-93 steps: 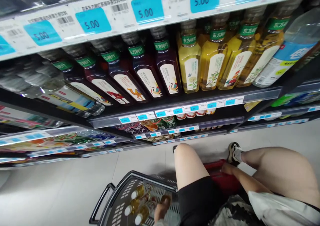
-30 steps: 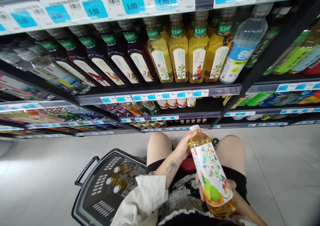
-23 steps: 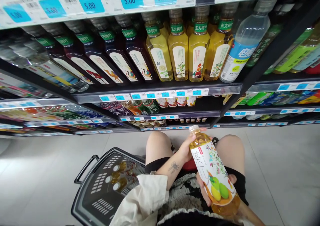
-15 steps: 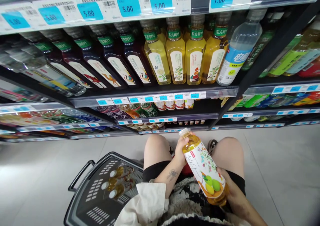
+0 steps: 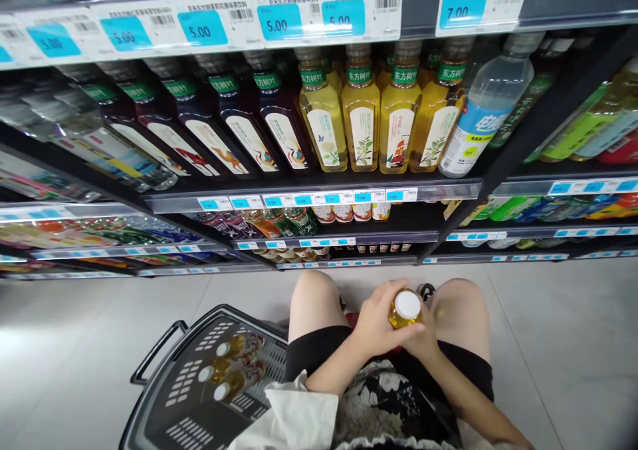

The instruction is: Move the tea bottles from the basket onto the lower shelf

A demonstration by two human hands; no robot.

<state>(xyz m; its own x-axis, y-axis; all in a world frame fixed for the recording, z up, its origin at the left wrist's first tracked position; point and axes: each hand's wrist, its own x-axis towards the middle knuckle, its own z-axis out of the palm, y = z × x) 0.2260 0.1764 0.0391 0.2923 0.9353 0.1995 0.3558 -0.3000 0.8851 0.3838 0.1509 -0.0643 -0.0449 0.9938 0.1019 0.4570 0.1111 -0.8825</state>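
Between my knees a bottle of amber drink [image 5: 406, 307] stands roughly upright, its white cap facing me. My left hand [image 5: 376, 320] is closed around its left side near the neck. On the other side my right hand [image 5: 423, 334] grips it too, fingers partly hidden. The label is out of sight below my hands. To my left, a dark grey shopping basket [image 5: 187, 370] rests on the floor. Inside it lie three bottles of amber drink [image 5: 232, 367] with white caps.
A drinks shelf [image 5: 314, 194] spans the view ahead, with rows of dark tea bottles [image 5: 239, 134] and yellow tea bottles [image 5: 362, 124]. Beside them leans a blue-labelled bottle [image 5: 478, 121]. Price tags [image 5: 286, 21] line the upper shelf edge. Grey floor tiles [image 5: 543, 317] extend to the right.
The bottle has turned from lying slanted with its label showing to standing upright, cap toward me. Both hands have shifted and now sit close together around its upper part.
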